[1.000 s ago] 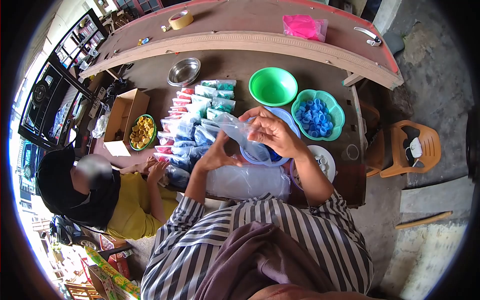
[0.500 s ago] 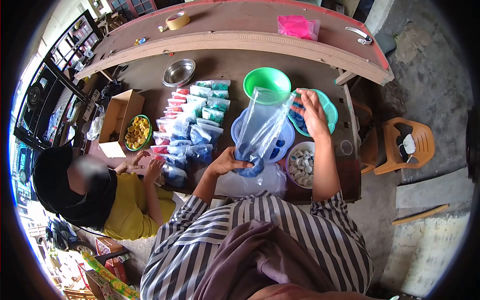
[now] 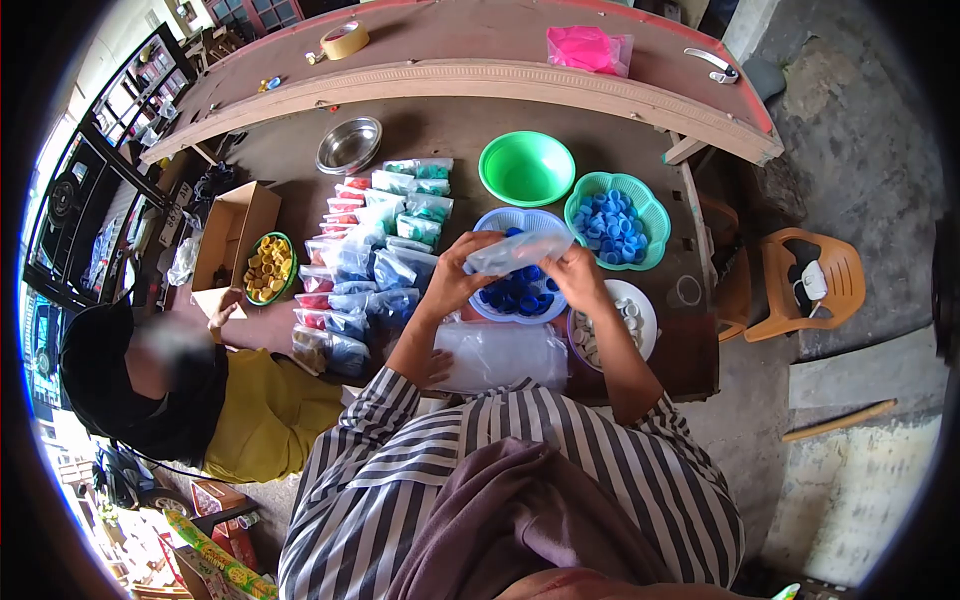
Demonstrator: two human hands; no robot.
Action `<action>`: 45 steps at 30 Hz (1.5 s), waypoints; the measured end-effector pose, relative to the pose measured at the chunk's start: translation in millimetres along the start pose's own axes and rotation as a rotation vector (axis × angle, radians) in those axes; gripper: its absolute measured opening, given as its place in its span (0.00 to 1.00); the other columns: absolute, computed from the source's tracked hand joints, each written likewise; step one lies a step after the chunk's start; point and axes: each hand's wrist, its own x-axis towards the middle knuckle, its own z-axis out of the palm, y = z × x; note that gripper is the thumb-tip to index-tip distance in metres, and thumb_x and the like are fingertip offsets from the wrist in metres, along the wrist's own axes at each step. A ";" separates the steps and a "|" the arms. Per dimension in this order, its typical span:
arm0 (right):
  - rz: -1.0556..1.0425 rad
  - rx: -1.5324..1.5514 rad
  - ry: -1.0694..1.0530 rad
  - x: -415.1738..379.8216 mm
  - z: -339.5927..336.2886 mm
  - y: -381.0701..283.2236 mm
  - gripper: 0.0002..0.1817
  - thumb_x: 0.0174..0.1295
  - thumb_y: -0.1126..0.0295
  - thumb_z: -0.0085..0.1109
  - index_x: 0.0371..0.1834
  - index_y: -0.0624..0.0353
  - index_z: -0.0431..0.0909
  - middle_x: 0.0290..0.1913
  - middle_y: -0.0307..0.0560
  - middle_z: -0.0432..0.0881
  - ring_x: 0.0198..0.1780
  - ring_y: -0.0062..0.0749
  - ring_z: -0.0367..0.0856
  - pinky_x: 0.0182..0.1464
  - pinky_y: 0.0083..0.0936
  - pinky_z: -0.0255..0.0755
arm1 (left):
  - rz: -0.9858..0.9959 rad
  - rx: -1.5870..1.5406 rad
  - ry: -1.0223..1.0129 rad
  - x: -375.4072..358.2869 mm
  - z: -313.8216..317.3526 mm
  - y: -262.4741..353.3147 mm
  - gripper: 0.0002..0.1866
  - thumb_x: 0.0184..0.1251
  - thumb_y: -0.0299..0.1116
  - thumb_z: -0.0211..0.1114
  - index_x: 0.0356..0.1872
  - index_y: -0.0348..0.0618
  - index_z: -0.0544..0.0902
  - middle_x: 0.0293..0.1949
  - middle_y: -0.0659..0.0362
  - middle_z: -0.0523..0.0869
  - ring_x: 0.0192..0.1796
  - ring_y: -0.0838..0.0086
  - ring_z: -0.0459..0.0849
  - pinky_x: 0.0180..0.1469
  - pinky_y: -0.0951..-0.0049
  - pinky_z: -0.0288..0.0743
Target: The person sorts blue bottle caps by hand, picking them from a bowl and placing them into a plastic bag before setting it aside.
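A clear plastic bag (image 3: 520,252) is stretched sideways between my two hands, folded down to a short, wide shape. My left hand (image 3: 464,272) grips its left end and my right hand (image 3: 580,280) pinches the right end. What is inside the bag is hard to make out. Directly beneath is a periwinkle basket (image 3: 484,226) of dark blue caps (image 3: 520,296). A stack of flat clear bags (image 3: 505,358) lies on the table near my body. To the right of my right hand sits a bowl of white caps (image 3: 628,318).
A teal basket (image 3: 655,225) holds lighter blue caps, beside a green bowl (image 3: 527,168). Filled bags (image 3: 365,255) lie in rows at left. A co-worker (image 3: 270,410) sits there, one hand (image 3: 225,308) near a cardboard box (image 3: 235,235) and a basket of yellow caps (image 3: 268,270).
The bag, upright and long before, is now folded and held level. My left hand rose and my right hand came down to it. The co-worker's hands moved apart, one toward the flat bags.
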 end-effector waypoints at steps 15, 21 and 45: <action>0.074 -0.348 -0.075 -148.7 26.4 57.2 0.19 0.55 0.74 0.67 0.52 0.55 0.83 0.56 0.44 0.80 0.60 0.42 0.77 0.64 0.35 0.68 | -0.081 0.139 -0.155 -141.0 39.2 -52.5 0.22 0.44 0.11 0.66 0.43 0.42 0.85 0.52 0.56 0.86 0.67 0.56 0.76 0.65 0.59 0.74; 0.218 -0.308 -0.180 -160.4 21.0 73.8 0.21 0.55 0.66 0.71 0.53 0.54 0.82 0.54 0.47 0.79 0.57 0.43 0.77 0.60 0.37 0.69 | -0.215 0.106 -0.126 -151.2 45.8 -53.7 0.18 0.48 0.14 0.69 0.44 0.38 0.86 0.53 0.53 0.86 0.62 0.57 0.80 0.62 0.61 0.75; -0.030 -0.670 -0.121 -86.6 44.5 4.1 0.14 0.49 0.63 0.76 0.31 0.54 0.78 0.56 0.42 0.76 0.61 0.39 0.70 0.63 0.41 0.58 | -0.007 0.443 -0.101 -115.0 56.3 -53.3 0.08 0.49 0.31 0.74 0.31 0.43 0.86 0.40 0.61 0.88 0.57 0.68 0.82 0.69 0.52 0.62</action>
